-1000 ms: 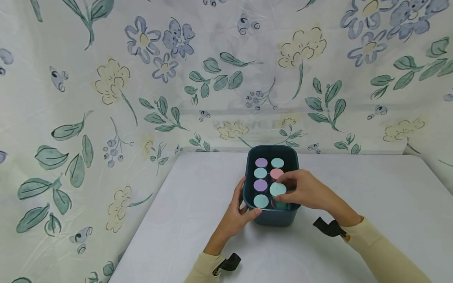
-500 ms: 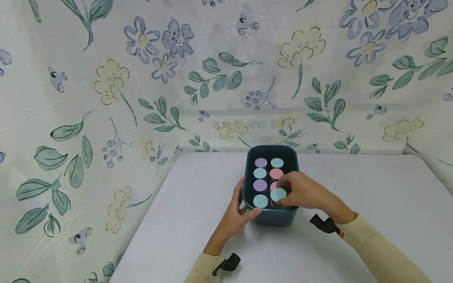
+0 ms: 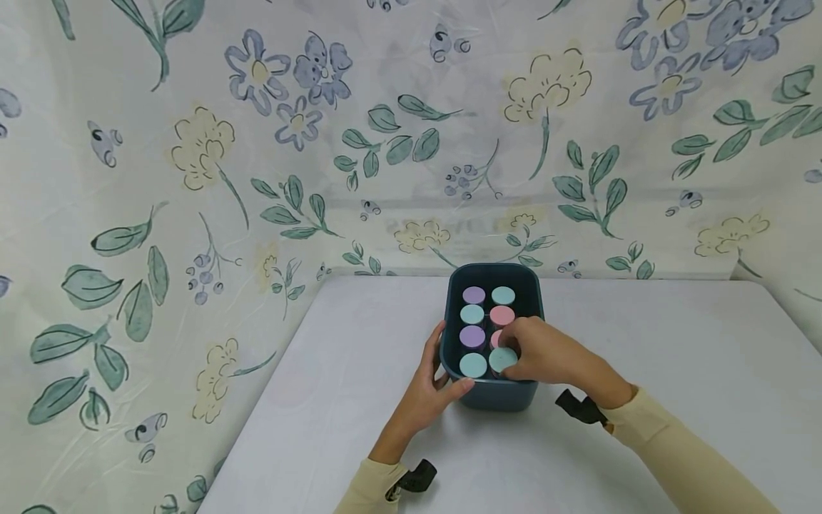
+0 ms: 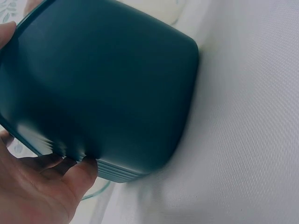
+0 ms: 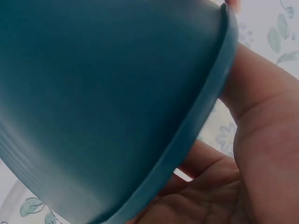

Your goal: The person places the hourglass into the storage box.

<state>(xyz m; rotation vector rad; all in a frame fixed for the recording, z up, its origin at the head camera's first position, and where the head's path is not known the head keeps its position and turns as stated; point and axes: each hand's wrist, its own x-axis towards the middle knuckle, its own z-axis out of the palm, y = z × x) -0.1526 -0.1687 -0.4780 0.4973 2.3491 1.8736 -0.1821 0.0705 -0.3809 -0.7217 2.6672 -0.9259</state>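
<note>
A dark teal plastic bin stands on the table with several round-lidded jars in two rows inside. My left hand grips its left side, thumb at the front corner of the rim; in the left wrist view the fingers press against the ribbed side wall. Reaching over the right rim, my right hand pinches a mint-lidded jar at the front right corner. That jar's lower part is hidden. Behind it, a pink lid is partly covered by my fingers. In the right wrist view, the bin's wall hides the fingertips.
Mint and purple lids alternate down the left row. Farther back on the right are a pink lid and a mint lid. A white cloth covers the table; a floral curtain hangs behind it.
My right hand has moved the mint-lidded jar toward the front and down into the bin's front right corner, uncovering part of the pink lid behind. My left hand stays on the bin.
</note>
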